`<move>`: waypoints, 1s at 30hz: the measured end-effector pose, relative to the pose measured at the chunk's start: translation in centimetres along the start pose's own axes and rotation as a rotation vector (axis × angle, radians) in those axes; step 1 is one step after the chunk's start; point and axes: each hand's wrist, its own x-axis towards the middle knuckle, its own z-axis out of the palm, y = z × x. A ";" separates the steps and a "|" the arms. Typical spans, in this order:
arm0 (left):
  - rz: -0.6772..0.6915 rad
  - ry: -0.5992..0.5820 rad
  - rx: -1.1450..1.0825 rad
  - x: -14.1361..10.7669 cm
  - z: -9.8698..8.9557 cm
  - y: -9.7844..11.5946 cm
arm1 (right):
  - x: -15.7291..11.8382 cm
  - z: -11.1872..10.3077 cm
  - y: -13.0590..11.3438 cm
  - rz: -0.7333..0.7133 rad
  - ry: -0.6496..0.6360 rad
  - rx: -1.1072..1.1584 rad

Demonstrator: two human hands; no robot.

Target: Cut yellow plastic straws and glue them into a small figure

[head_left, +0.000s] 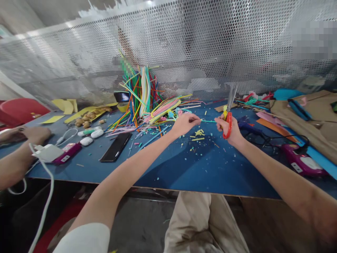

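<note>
Head view: the left hand [187, 123] has its grip pinched closed on one end of a teal stem [208, 121], stretched level above the blue tabletop [173, 172]. The right hand's [228, 128] grip is curled around red-handled scissors [229, 125], blades upward, fingertips at the stem's other end. Coloured stems [145, 91] stand bunched by the mesh panel [168, 45]; any container at their base is hidden. Brown lumps [85, 121] lie on a yellow sheet [68, 120].
</note>
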 end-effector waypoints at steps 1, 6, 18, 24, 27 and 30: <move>0.005 -0.011 -0.018 0.7 0.2 0.4 | -0.1 0.3 -0.1 -0.021 0.006 0.006; 0.080 -0.111 0.023 2.6 1.7 2.2 | -0.6 0.9 0.0 -0.099 0.048 0.009; 0.057 -0.157 -0.014 2.4 1.6 1.7 | -0.6 0.9 0.8 -0.049 0.049 0.026; 0.121 -0.316 0.417 1.4 -1.1 0.9 | 0.3 -0.4 1.0 -0.155 0.100 -0.246; 0.048 -0.562 0.542 1.1 -2.3 -0.5 | 0.7 -1.1 1.4 -0.207 0.128 -0.472; 0.050 -0.715 0.459 1.0 -2.7 -1.9 | 0.8 -1.2 2.1 -0.181 0.118 -0.461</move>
